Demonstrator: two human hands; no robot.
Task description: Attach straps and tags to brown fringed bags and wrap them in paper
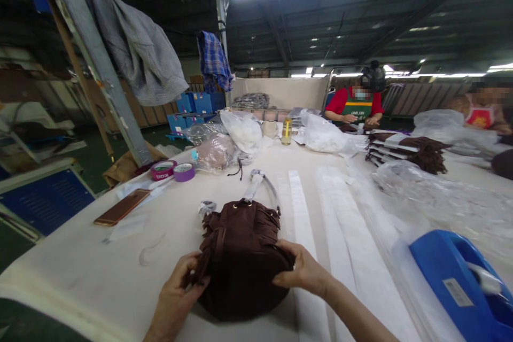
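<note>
- Brown bag [248,278] on white table [116,272], base toward wearer.
- Hands apart: left hand [182,286] pinches fringed left side, right hand [304,272] grips right edge.
- Probably best: steady both sides evenly, avoid tugging fringe.

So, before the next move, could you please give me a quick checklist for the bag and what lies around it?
1. Left hand on the brown bag: ok, holding its left side.
2. Right hand on the bag: ok, thumb and fingers at its right side.
3. Phone apart from the bag: ok, lying off to the left.
4. Blue container apart from the bag: ok, over at the right.
5. Bag's inside: cannot tell, hidden from this view.
</note>
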